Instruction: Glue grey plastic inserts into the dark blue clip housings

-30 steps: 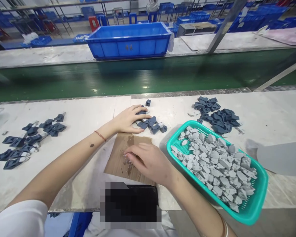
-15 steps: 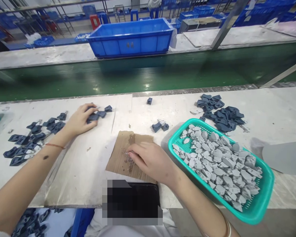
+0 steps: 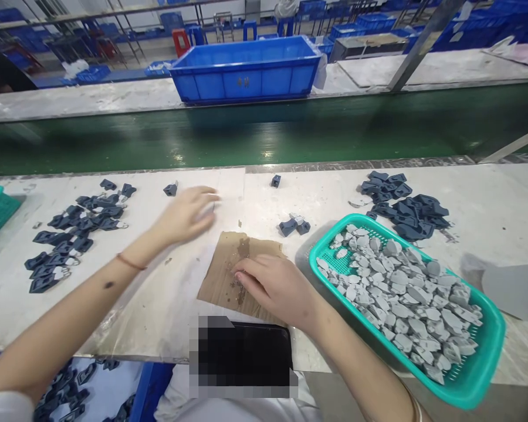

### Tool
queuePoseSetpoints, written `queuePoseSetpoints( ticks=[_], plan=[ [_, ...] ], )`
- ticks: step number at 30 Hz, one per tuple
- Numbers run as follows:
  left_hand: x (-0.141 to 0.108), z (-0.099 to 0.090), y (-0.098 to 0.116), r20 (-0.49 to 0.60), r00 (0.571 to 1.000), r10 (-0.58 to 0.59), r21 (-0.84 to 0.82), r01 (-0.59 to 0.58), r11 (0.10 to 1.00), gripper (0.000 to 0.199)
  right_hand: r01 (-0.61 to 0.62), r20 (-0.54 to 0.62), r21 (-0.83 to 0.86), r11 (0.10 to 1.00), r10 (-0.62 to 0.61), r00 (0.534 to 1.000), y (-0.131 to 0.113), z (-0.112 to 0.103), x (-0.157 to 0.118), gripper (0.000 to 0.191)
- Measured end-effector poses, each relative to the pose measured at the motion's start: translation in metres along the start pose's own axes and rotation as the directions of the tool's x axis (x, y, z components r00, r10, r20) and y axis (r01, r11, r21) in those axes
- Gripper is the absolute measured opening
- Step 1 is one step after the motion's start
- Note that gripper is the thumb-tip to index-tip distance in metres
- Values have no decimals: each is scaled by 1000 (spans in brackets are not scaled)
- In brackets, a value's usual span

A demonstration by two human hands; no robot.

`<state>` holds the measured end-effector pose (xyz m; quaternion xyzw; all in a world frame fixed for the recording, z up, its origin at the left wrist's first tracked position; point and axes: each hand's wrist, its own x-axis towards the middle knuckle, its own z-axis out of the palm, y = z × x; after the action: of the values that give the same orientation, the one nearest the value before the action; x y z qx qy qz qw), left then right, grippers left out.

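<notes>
My left hand [image 3: 187, 214], smeared by motion, hovers over the white table, fingers stretched and apart with nothing seen in them. Just behind it lies a single dark blue-grey part [image 3: 171, 189]. Farther left are several like parts [image 3: 101, 212] in a loose cluster, some with pale pieces on them. My right hand [image 3: 277, 288] rests on a piece of brown cardboard [image 3: 215, 281] with wet-looking spots and tiny shiny bits. Its thumb and fingers are pinched together at those bits; what they hold is too small to make out. Beyond it sit a few more dark parts [image 3: 289, 227].
A green basket [image 3: 495, 328] of pale grey pieces [image 3: 396, 281] stands at right, with a pile of dark parts [image 3: 416, 215] behind it. A black phone [image 3: 259, 354] lies at the front edge. Past the green belt [image 3: 264, 138] stands a blue crate [image 3: 246, 79].
My left hand has left the dark parts it was touching and moved right, toward the middle. Those parts now lie with the left cluster. The right hand stays on the cardboard; the view has shifted slightly.
</notes>
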<state>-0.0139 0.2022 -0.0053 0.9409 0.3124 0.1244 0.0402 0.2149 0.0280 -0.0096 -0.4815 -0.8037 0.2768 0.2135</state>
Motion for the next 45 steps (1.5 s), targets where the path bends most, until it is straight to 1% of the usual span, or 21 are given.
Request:
queuePoseSetpoints(
  ticks=[2,3,5,6,7,9,11,13,16,18,20,23,26,29,32,34,36,39,41,43,45],
  plan=[
    [38,24,42,59,985,164,-83,-159,984,39,17,-18,24,1000,-16,1000,2,2,0,25],
    [56,36,61,77,963,259,-126,-248,961,41,21,-24,32,999,-20,1000,2,3,0,24],
    [85,55,93,95,887,453,-198,-429,881,44,19,-17,33,999,-18,1000,3,4,0,23],
    [96,62,104,115,861,495,-180,-472,863,38,12,-3,26,1000,-12,1000,4,5,0,24],
    [104,67,111,128,851,509,-173,-486,857,32,1,15,16,1000,-1,1000,3,5,0,24],
    [112,70,110,145,864,483,-136,-466,874,29,-26,46,-4,1000,26,999,2,4,0,25],
    [106,66,92,145,897,418,-98,-408,908,28,-42,61,-25,999,43,997,1,3,0,26],
    [89,55,62,140,933,330,-52,-326,944,28,-40,69,-46,998,43,997,0,2,0,27],
    [47,33,7,108,985,135,43,-141,989,30,-34,75,-67,997,39,996,-1,1,-1,27],
    [14,17,-29,55,998,-22,109,16,994,30,-29,65,-63,998,33,997,-1,1,-2,27],
    [-19,1,-61,-6,985,-171,157,170,973,28,-27,54,-53,998,30,998,-1,2,-3,27],
    [-64,-21,-93,-86,933,-349,197,359,912,26,-42,60,-40,998,45,997,0,2,-3,28],
    [-96,-37,-105,-149,874,-463,200,486,851,27,-54,73,-39,998,57,996,0,3,-2,29],
    [-102,-43,-100,-202,840,-504,173,537,825,30,-51,70,-47,998,54,996,-2,3,-1,29],
    [-75,-35,-84,-190,848,-495,96,518,850,31,-33,66,-19,999,34,997,-2,4,-2,30],
    [-39,-19,-67,-125,875,-468,7,473,881,34,-27,55,5,1000,27,998,-1,4,-2,30],
    [6,3,-45,-71,899,-432,-111,423,899,44,-32,43,17,999,31,999,0,4,-2,29],
    [79,39,-4,13,929,-370,-273,359,892,65,-48,59,8,999,48,997,1,3,0,28],
    [123,59,29,49,931,-363,-362,355,862,69,-68,91,-10,998,69,993,0,3,1,27],
    [158,74,64,91,940,-328,-457,332,825,69,-93,119,-21,995,95,988,-1,2,2,27],
    [183,82,98,162,961,-226,-564,278,778,71,-114,141,-21,993,115,983,-2,1,3,27]
  ],
)
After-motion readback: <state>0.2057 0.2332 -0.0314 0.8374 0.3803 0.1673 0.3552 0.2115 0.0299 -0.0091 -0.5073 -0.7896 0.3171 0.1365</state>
